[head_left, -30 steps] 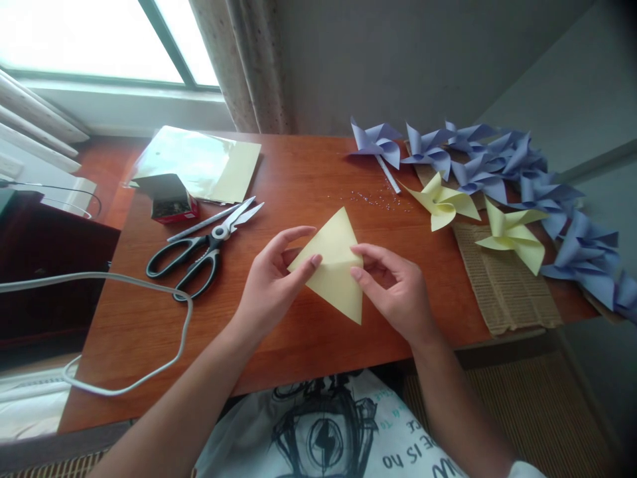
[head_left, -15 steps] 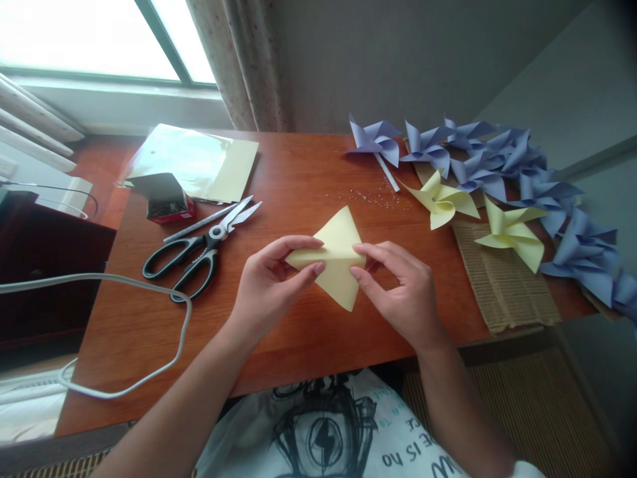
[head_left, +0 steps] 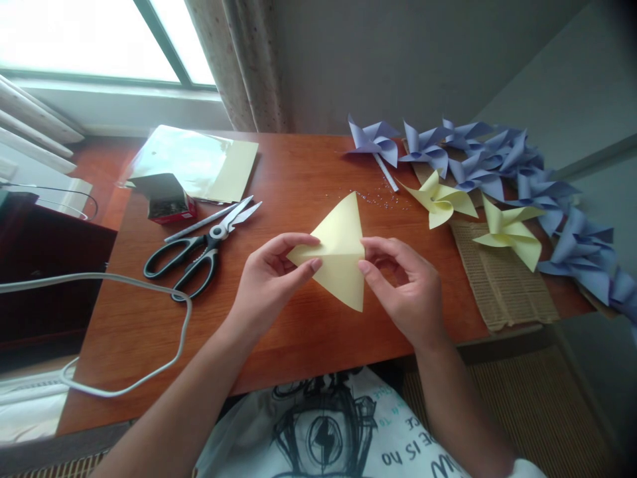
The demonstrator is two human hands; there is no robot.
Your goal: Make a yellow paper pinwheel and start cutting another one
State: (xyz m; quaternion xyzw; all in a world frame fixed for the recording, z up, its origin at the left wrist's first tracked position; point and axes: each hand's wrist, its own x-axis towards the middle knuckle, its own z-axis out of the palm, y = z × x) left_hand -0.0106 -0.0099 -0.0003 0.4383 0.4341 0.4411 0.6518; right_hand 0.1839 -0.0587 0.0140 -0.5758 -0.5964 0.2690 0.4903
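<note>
Here, a folded sheet of pale yellow paper [head_left: 338, 255] is held just above the middle of the wooden table [head_left: 298, 332], pinched at its two side corners so that it stays taut and its crease runs between the hands. The left hand [head_left: 269, 282] is closed on the paper's left corner, thumb above and forefinger below, and the right hand [head_left: 411, 289] is closed on the right corner in the same way; the grip at the edges leaves the flat faces free, probably so that the fold can be lined up without being crushed. One point of the paper is turned toward the far side of the table and the other toward the person. The scissors [head_left: 199, 249] are laid well apart to the left, blades shut and handles toward the person, within reach of the left hand. Beyond them a small red box [head_left: 169, 202] is set beside a clear packet of yellow sheets [head_left: 199, 162], kept at the far left corner away from the folding. A white cable [head_left: 124, 285] is looped over the table's left edge. To the right, two yellow pinwheels [head_left: 507, 229] are set near a strip of corrugated card [head_left: 497, 285], and a row of blue pinwheels [head_left: 478, 162] is ranged along the far right edge, out of the way of the hands. Small shiny beads [head_left: 383, 197] are scattered just beyond the paper.
</note>
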